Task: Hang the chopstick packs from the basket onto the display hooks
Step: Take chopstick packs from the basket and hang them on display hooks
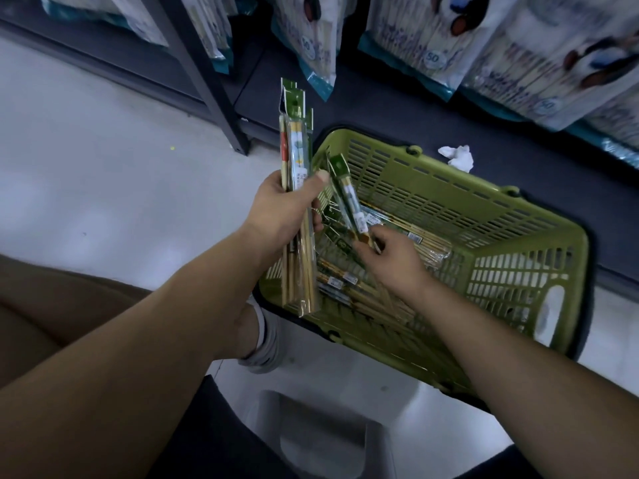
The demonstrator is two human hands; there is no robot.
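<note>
A green plastic basket lies on the floor against the dark shelf base, with several chopstick packs inside. My left hand grips a bundle of chopstick packs upright, their green header cards pointing up, over the basket's left rim. My right hand is inside the basket and pinches the lower end of a single chopstick pack, lifted at a slant toward the bundle. No display hooks show clearly.
Large bags of disposable chopsticks hang along the shelf at the top. A dark metal shelf post stands at the left. A crumpled white paper lies behind the basket. My knee and a grey shoe sit below the basket.
</note>
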